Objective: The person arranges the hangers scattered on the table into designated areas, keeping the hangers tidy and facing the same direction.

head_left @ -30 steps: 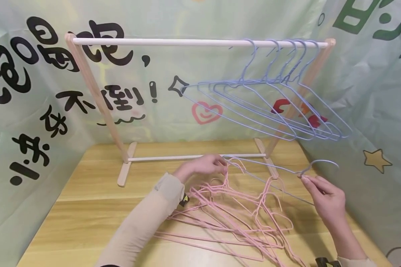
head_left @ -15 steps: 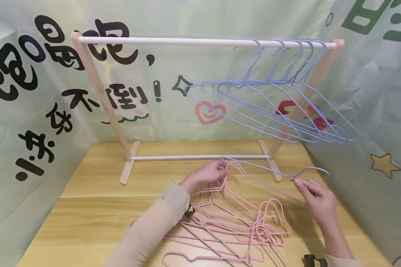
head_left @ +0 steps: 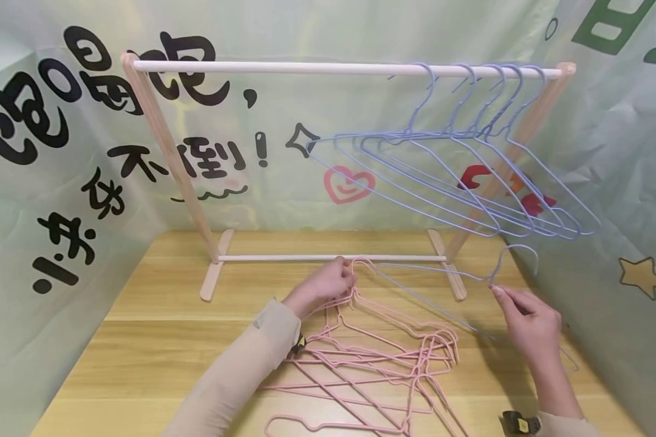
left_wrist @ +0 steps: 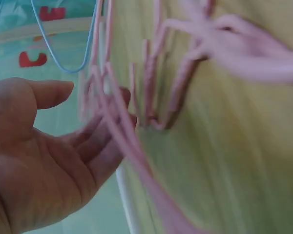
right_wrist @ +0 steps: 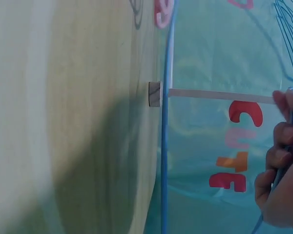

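My right hand [head_left: 530, 318] pinches a blue wire hanger [head_left: 519, 246] by its neck, hook pointing up and right. The hanger's long arms stretch left above the table toward my left hand. My left hand [head_left: 324, 285] is at the hooks of pink hangers [head_left: 354, 294] at the back of a tangled pile. In the left wrist view, two pink wires [left_wrist: 118, 130] cross in front of the loosely bent fingers, and the thumb stands apart from them. The fingers of my right hand [right_wrist: 285, 156] fold over the blue wire in the right wrist view.
A wooden rack with a white top bar [head_left: 279, 67] stands at the back of the table [head_left: 158, 346]. Several blue hangers [head_left: 459, 133] hang at the bar's right end. The loose pink pile [head_left: 426, 355] spreads over the middle front. A printed cloth [head_left: 284, 200] hangs behind.
My left hand has shifted left, drawing pink hangers away from the blue one. My right hand dipped left, then rose again, and the blue hook now tips further up. The head view has shifted slightly.
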Tool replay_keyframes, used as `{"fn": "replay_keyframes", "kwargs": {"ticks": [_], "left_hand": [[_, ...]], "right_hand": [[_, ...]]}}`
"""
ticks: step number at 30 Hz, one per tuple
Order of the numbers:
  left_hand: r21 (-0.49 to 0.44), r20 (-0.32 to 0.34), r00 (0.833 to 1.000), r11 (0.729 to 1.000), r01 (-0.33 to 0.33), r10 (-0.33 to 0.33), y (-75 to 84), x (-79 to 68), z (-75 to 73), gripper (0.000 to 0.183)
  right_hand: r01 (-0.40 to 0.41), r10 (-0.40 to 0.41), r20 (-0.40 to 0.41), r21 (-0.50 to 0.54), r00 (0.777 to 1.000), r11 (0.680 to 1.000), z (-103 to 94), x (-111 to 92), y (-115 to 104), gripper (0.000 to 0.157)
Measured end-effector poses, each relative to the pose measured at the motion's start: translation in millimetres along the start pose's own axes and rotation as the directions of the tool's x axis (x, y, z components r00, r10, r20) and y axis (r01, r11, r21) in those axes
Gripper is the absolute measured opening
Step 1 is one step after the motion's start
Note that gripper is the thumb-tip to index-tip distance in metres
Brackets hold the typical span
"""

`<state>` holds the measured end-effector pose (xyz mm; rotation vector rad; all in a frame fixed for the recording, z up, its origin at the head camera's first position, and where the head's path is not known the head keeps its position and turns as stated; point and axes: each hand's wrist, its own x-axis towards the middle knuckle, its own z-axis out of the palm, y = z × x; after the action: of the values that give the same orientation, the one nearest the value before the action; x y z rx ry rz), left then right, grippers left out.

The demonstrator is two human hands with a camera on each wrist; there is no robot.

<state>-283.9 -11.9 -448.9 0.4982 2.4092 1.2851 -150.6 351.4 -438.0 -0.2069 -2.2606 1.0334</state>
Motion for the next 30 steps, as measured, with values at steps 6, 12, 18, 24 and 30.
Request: {"fn": "replay_keyframes", "kwargs": {"ticks": [6, 12, 18, 24, 30], "left_hand": [[0.497, 0.072, 0.978, 0.843, -0.206, 0.196, 16.1, -23.8, 8.8, 0.052], [0.611, 0.527, 0.774, 0.476, -0.633, 0.351, 58.4, -77.1, 42.4, 0.051], [0.566, 0.755, 0.611, 0.235, -0.790, 0.237, 58.1, -120.5, 83.5, 0.083], [0.616, 0.722, 0.666, 0.264, -0.742, 0.186, 38.7, -125.9, 92.5, 0.083], [0.636, 0.676, 0.696, 0.283, -0.718, 0.244, 29.3, -118.5, 76.2, 0.067]], "right_hand": [[0.006, -0.009, -0.033, -0.078, 0.999, 0.997, -2.1, 3, 4, 0.016], [0.012, -0.014, -0.086, -0.022, 0.996, 1.000, -5.7, 0, 4, 0.014], [-0.030, 0.031, -0.090, 0.014, 0.995, 0.999, -9.5, -4, -1, 0.015], [-0.020, 0.028, -0.089, 0.081, 0.996, 0.997, -12.3, -8, -7, 0.010], [-0.002, 0.014, -0.088, 0.130, 0.996, 0.992, -14.0, -11, -16, 0.010]]}}
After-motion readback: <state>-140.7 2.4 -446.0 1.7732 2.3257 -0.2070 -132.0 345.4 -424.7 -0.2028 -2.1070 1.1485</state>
